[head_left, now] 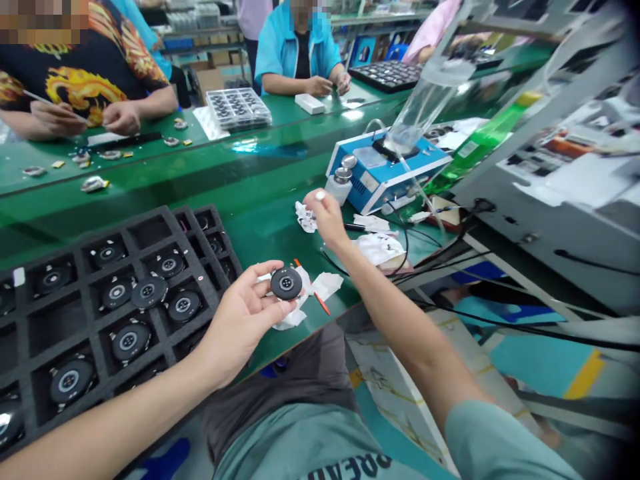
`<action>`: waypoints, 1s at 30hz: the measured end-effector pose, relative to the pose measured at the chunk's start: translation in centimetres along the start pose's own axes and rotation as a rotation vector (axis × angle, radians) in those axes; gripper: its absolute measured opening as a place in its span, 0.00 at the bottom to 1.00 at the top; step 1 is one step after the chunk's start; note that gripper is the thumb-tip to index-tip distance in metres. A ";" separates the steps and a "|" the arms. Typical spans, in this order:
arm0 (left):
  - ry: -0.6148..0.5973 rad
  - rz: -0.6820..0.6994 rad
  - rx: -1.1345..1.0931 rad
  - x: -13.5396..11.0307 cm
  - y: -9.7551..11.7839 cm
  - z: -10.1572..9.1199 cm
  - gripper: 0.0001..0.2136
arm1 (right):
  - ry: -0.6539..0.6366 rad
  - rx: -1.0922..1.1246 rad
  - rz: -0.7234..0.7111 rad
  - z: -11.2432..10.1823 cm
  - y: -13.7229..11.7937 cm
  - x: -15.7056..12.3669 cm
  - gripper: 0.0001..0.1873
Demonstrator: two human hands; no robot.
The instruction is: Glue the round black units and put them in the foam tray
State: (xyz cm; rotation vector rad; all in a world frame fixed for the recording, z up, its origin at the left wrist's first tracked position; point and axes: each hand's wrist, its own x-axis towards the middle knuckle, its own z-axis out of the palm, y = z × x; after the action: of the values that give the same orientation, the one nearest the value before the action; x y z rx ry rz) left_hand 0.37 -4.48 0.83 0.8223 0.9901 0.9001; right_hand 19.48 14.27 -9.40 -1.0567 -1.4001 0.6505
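Note:
My left hand grips a round black watch case at its edge between thumb and fingers. Its back faces up, with a ringed sensor in the middle. Beneath and beside it lie white tissue and a thin orange-red stick. My right hand is farther out, fingers curled, beside a crumpled tissue and a pump bottle. A small white spot shows at its fingertips; what they hold is unclear. Left of my hands, a black foam tray carries several similar watch cases, one lying across a divider.
A blue-and-white machine with a clear tube, a green bottle and black cables stand at the right. Across the bench, one person holds a thin tool; another works beside a white box.

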 end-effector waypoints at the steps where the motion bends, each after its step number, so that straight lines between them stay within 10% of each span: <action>1: 0.008 -0.001 0.012 0.0 0.1 0.1 0.27 | -0.045 -0.026 -0.018 0.2 -0.1 -0.9 0.06; 7: 0.064 0.023 0.061 0.1 0.4 0.3 0.29 | -0.233 -0.207 -0.125 -2.8 -2.5 -5.7 0.23; 12: 0.063 0.009 0.084 0.1 0.6 0.6 0.31 | 0.389 -0.630 0.182 -12.5 -2.1 -6.4 0.22; 16: 0.087 0.008 0.085 0.1 0.7 0.8 0.31 | 0.463 -0.563 0.514 -17.4 -1.5 -6.7 0.25; 22: 0.083 0.028 0.029 0.1 0.3 0.7 0.28 | 0.351 0.323 0.563 -15.4 -5.0 -11.2 0.16; 30: 0.086 0.032 0.001 0.1 0.4 0.8 0.28 | 0.178 0.599 0.431 -10.3 -10.7 -15.6 0.05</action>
State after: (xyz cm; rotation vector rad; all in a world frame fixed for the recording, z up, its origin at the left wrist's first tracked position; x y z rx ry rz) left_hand 1.01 -4.40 1.41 0.8079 1.0545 0.9690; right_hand 25.29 -6.17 -5.76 -0.8986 -0.7429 1.1714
